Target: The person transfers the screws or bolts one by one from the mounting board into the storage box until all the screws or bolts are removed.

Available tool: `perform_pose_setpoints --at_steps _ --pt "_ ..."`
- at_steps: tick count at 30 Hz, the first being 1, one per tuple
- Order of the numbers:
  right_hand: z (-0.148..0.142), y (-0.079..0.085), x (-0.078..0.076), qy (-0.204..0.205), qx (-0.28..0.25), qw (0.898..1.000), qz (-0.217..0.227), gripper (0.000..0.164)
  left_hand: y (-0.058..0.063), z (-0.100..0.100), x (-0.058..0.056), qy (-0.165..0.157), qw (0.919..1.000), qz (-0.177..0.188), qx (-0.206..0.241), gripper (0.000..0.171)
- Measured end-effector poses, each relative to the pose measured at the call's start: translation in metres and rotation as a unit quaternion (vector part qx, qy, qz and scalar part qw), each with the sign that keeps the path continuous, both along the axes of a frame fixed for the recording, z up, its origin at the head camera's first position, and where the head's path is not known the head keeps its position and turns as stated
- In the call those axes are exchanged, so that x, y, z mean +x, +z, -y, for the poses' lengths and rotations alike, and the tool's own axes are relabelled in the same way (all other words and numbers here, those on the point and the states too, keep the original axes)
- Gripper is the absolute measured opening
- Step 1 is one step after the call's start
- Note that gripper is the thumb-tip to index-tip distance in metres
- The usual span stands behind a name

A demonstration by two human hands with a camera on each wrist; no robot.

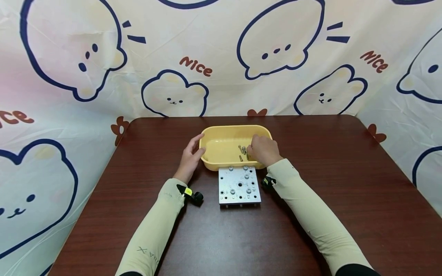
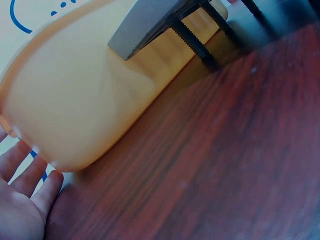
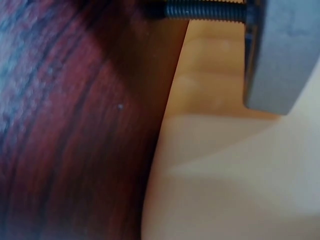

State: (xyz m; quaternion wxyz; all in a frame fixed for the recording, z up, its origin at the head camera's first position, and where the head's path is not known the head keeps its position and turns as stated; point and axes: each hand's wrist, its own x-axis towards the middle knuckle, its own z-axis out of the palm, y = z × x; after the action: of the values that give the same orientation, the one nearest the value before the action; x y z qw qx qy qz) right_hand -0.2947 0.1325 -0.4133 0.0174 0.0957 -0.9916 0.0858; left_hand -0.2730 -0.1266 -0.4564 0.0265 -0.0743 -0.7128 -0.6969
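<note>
A yellow tray stands on the table with several small screws in its right half. At the tray's left end, my left hand touches the rim, fingers spread and fairly straight; the left wrist view shows these fingers along the tray's outer wall. My right hand reaches over the right side into the tray, beside the screws. Its fingertips point down and are hidden, so whether they pinch a screw does not show. Against the tray's near side is a silver metal plate with holes and several bolt heads.
Bolts stick out beneath the plate and hold it above the dark wooden table. The plate's edge is close to the right wrist camera. A patterned cloth hangs behind the table and at its sides.
</note>
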Motion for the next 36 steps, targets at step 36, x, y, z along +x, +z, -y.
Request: perform_pose_setpoints --at_steps 36 --pt "-0.013 -0.002 0.008 0.038 -0.188 0.974 -0.118 0.016 0.012 -0.003 0.010 0.002 0.9998 0.004 -0.019 0.047"
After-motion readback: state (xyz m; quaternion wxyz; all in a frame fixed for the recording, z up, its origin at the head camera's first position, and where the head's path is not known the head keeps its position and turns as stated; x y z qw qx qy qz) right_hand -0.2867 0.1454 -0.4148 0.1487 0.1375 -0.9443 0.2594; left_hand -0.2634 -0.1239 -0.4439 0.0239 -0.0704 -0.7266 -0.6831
